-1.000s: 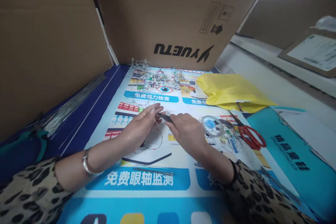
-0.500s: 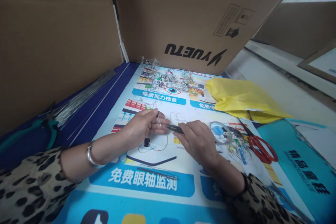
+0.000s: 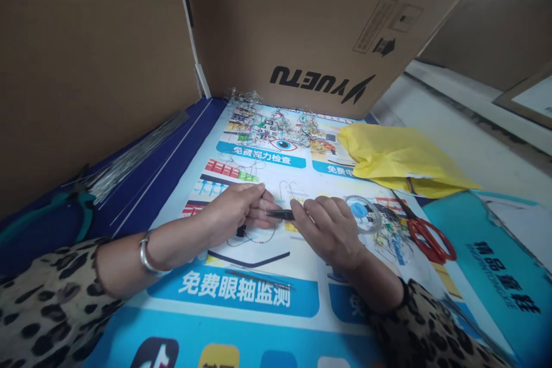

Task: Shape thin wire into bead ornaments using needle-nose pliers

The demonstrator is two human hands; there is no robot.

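My left hand [image 3: 235, 211] pinches a thin wire between thumb and fingers, and a fine loop [image 3: 263, 241] with a small red bead hangs below it. In my right hand [image 3: 328, 230] is a pair of dark pliers [image 3: 281, 214], with the fist wrapped round the handles. The pliers' tip points left and lies close to the left fingertips; whether it grips the wire is too small to tell. Just beyond the pliers, a bent thin wire [image 3: 288, 187] lies on the printed sheet [image 3: 297, 305].
Tangled wire pieces [image 3: 280, 126] lie at the back by the cardboard box [image 3: 241, 23]. Straight wires [image 3: 133, 155] and teal-handled pliers [image 3: 86, 215] are at left. To the right are a clear spool [image 3: 364, 214], red scissors [image 3: 431, 240] and a yellow bag [image 3: 401, 155].
The pliers have turned from slanting to nearly level, and their tip has moved slightly left, over the left fingers. The left hand has barely moved. The view has shifted a little.
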